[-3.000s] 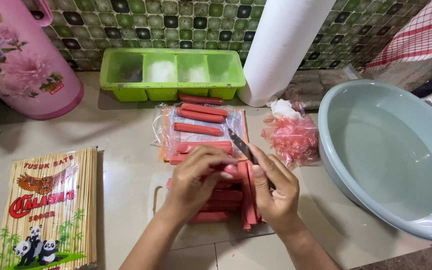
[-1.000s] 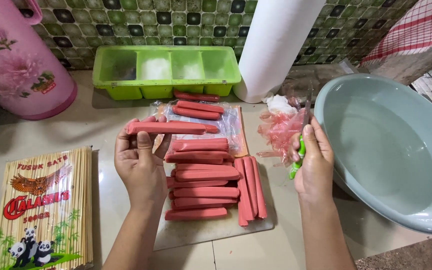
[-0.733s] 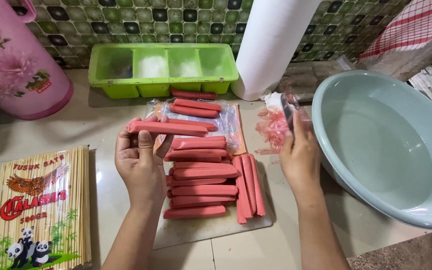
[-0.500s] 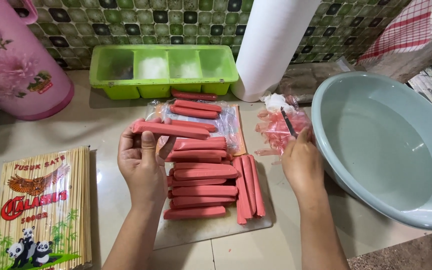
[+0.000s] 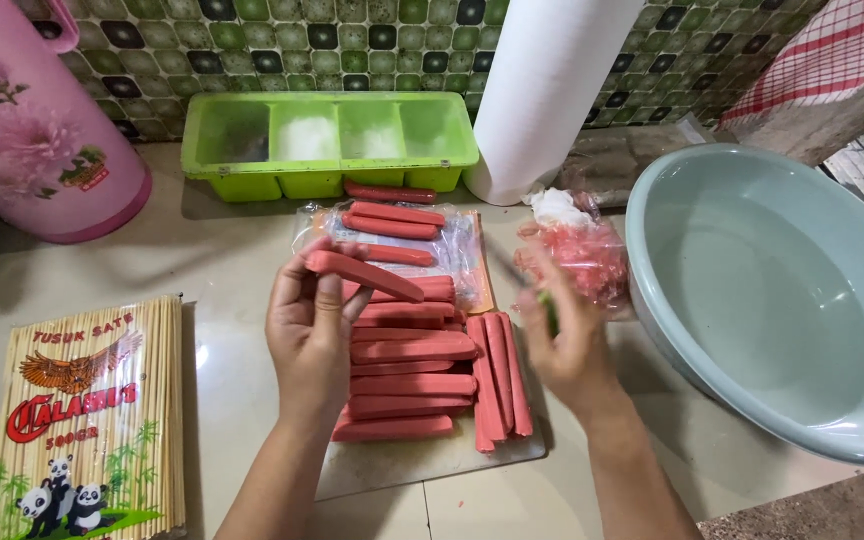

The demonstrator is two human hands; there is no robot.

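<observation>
Right now your left hand (image 5: 310,330) holds one red sausage (image 5: 364,276) pinched between thumb and fingers, lifted above the board (image 5: 422,462) and tilted so its right end points down toward the pile. Your right hand (image 5: 564,345) is closed around a knife (image 5: 527,290) with a green handle; its blade points far and left, but it is blurred, so you can barely make out the edge. That hand hovers just right of the board, near a crumpled bag (image 5: 577,255) of pink wrappers.

On the board, peeled sausages (image 5: 407,385) lie stacked crosswise, with a few more laid lengthwise along the right side, touching the stack. Beyond the board, farther sausages rest on a clear packet (image 5: 392,232), one of them just in front of the green tray (image 5: 327,135) at the wall. Right of the tray stands a white paper roll (image 5: 542,90). A large pale bowl (image 5: 782,300) sits at the right edge of the counter. At the near left lies a pack of skewers (image 5: 87,420), and at the far left stands a pink flask (image 5: 37,120) with a flower print.
</observation>
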